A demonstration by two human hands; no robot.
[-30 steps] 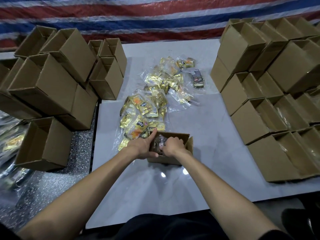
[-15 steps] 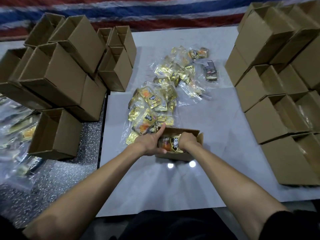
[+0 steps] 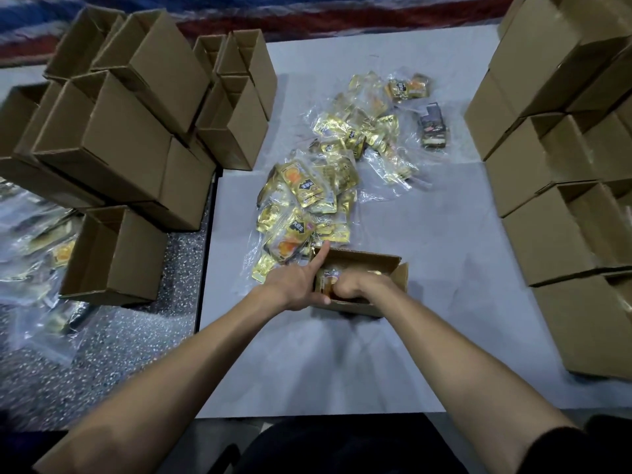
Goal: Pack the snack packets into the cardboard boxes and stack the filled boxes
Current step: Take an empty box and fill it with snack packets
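The step in hand looks like filling: an open box (image 3: 367, 265) lies on the white surface (image 3: 444, 319) at the centre of the frame, just below the pile of snack packets (image 3: 307, 206), and both hands are at it. The left hand (image 3: 295, 283) holds the box's left end, one finger stretched straight along the wall and another hooked round the near corner. The right hand (image 3: 355, 289) is sunk inside the box with its fingers curled downward and their tips hidden, so I cannot tell whether they grip a packet or only press one down. One orange-and-gold packet (image 3: 327, 280) shows between the hands, inside the box. The next move probably calls for seating that packet flat, then judging whether to reach up into the pile for more or carry the box to the filled boxes (image 3: 554, 234) at the right of the frame.
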